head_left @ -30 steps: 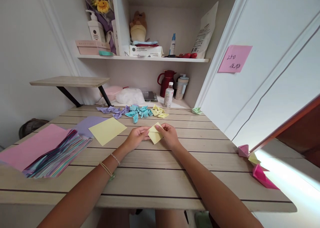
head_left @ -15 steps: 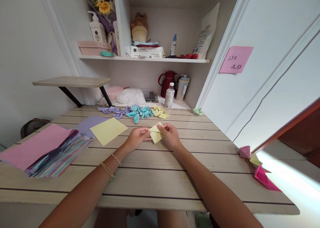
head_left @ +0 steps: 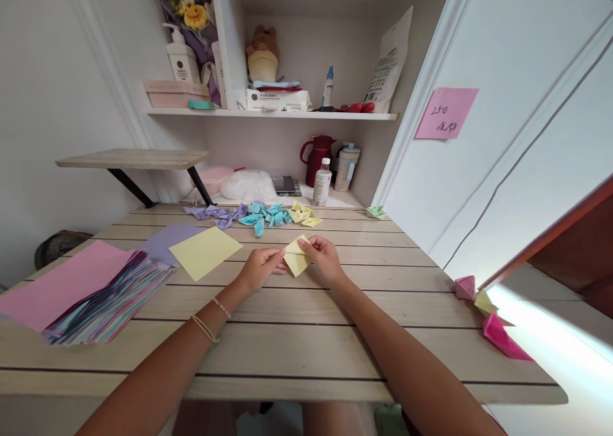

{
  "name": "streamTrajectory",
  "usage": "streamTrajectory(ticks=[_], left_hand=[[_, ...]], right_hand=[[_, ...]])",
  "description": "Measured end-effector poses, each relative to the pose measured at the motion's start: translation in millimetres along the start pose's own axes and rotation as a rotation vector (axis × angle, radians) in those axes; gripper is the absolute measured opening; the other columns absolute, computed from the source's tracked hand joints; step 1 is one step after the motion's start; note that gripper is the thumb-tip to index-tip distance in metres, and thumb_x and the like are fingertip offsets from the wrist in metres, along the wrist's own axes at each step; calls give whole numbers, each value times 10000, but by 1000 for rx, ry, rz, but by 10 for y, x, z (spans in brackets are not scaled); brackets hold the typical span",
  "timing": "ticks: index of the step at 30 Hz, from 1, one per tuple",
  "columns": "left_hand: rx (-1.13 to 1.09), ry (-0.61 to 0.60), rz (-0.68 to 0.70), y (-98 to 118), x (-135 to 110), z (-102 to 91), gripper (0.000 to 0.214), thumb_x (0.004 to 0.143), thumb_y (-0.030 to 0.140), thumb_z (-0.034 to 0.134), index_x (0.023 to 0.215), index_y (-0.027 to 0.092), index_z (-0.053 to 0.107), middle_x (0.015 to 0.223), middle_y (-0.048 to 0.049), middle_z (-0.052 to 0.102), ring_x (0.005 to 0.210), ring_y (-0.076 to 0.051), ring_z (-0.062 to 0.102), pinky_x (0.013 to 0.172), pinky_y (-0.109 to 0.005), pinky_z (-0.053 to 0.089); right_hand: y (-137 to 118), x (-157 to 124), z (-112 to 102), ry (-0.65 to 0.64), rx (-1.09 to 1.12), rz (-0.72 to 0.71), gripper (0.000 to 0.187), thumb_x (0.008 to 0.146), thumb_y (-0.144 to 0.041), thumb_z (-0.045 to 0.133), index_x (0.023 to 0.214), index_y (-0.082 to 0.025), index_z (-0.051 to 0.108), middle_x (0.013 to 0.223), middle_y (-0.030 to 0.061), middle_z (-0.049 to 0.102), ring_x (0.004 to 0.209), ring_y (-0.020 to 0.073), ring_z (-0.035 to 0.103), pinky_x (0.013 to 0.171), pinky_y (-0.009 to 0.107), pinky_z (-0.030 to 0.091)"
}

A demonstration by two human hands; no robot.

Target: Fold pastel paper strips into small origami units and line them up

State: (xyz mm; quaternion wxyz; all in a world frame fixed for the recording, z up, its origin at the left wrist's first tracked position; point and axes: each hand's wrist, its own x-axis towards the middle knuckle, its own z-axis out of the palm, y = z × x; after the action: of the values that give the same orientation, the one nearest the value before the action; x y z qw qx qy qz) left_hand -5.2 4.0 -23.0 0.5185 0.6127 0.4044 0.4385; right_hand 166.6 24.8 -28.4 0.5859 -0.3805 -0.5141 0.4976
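A small folded piece of yellow paper (head_left: 297,262) is held between both hands above the middle of the table. My left hand (head_left: 262,267) pinches its left corner between thumb and fingers. On the other side, my right hand (head_left: 324,257) grips the upper right edge, its thumb lying on the paper. Part of the paper is hidden behind the fingers. To the left lies a flat yellow sheet (head_left: 205,252), partly over a purple sheet (head_left: 167,241).
A thick stack of coloured paper (head_left: 112,302) sits at the left. Along the back are folded purple (head_left: 224,218), blue (head_left: 272,214), yellow (head_left: 302,212) and green (head_left: 376,212) paper pieces. Folded boats, one bright pink (head_left: 502,338), stand by the right edge. A bottle (head_left: 322,184) stands behind.
The folds of the yellow paper have shifted in my fingers, and it now looks like one flatter diamond. Both hands stay in nearly the same place; the whole view has shifted slightly.
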Motion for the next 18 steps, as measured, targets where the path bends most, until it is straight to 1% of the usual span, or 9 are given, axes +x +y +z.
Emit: streamTrajectory(ticks=[5, 7, 12, 18], left_hand=[[-43, 51, 31, -28, 28, 15, 353, 685, 383, 652, 922, 121, 663, 848, -70, 693, 738, -186, 654, 685, -315, 557], [-60, 45, 27, -20, 32, 26, 359, 667, 362, 673, 930, 118, 662, 861, -74, 691, 734, -180, 649, 679, -307, 557], [-104, 43, -46, 29, 23, 52, 336, 663, 367, 677, 854, 90, 674, 766, -79, 691, 666, -162, 643, 672, -310, 556], [-162, 58, -129, 47, 23, 62, 309, 627, 340, 716, 801, 89, 669, 782, -94, 694, 705, -175, 653, 686, -305, 554]], right_hand=[[14, -1, 11, -36, 2, -2, 341, 598, -451, 703, 568, -169, 514, 537, -20, 550, 487, 95, 466, 471, 218, 342], [30, -1, 15, -59, -1, 1, 346, 595, -458, 703, 568, -169, 514, 541, -16, 558, 486, 99, 471, 467, 221, 349], [45, 0, 16, -45, -25, -7, 344, 600, -458, 699, 579, -165, 520, 550, -11, 556, 490, 101, 472, 463, 222, 355], [36, -18, 10, -55, -62, -37, 329, 623, -440, 686, 580, -163, 513, 551, -11, 545, 493, 97, 467, 458, 212, 353]])
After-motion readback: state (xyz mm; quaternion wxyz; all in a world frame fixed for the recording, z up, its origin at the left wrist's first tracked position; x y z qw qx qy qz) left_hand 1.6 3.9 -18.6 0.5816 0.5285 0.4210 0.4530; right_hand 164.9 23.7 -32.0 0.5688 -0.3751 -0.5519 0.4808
